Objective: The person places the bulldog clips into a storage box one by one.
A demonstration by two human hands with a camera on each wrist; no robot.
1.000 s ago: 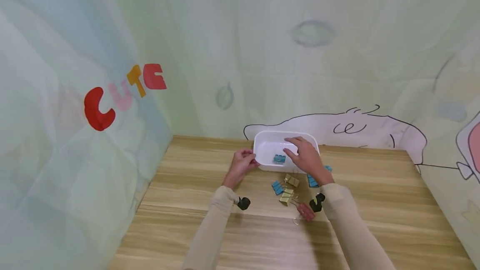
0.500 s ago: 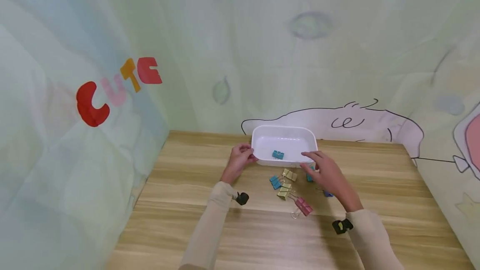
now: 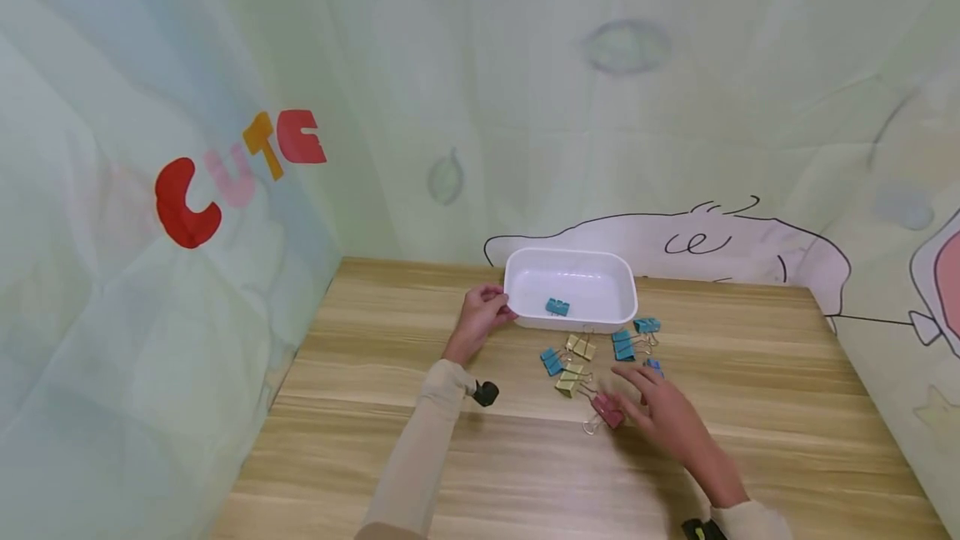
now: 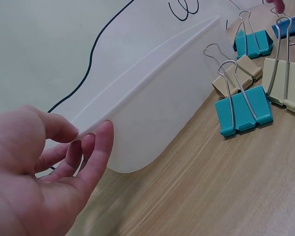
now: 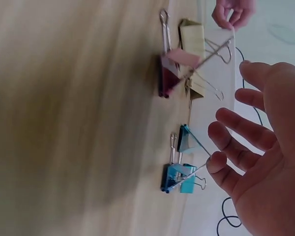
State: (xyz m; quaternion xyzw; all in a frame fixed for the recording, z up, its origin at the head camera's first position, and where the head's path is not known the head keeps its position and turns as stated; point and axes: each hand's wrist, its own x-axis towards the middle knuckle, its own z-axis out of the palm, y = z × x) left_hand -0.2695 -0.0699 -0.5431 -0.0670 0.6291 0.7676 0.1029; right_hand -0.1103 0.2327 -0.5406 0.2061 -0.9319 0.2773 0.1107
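My left hand (image 3: 476, 322) pinches the left rim of a white plastic tray (image 4: 157, 103) between thumb and fingers. A teal binder clip (image 3: 557, 307) lies inside the tray. Hovering over the wooden table, my right hand (image 3: 663, 411) has its fingers loosely spread and holds nothing. Just beside its fingertips in the head view is a red binder clip (image 3: 608, 411). Two yellowish binder clips (image 3: 572, 380) and a blue-teal one (image 4: 245, 112) lie in front of the tray. To their right are two teal binder clips (image 3: 622, 345) and a darker blue one (image 3: 654, 367), partly behind the right hand.
The wooden table (image 3: 360, 390) meets a printed fabric backdrop (image 3: 390, 148) just behind the tray. Another fabric wall with the letters "CUTE" rises on the left. Wire handles of several clips stick up or overlap one another.
My right hand has drawn back from over the tray, toward me and to the right, down to the red binder clip. The left hand keeps its pinch on the rim.
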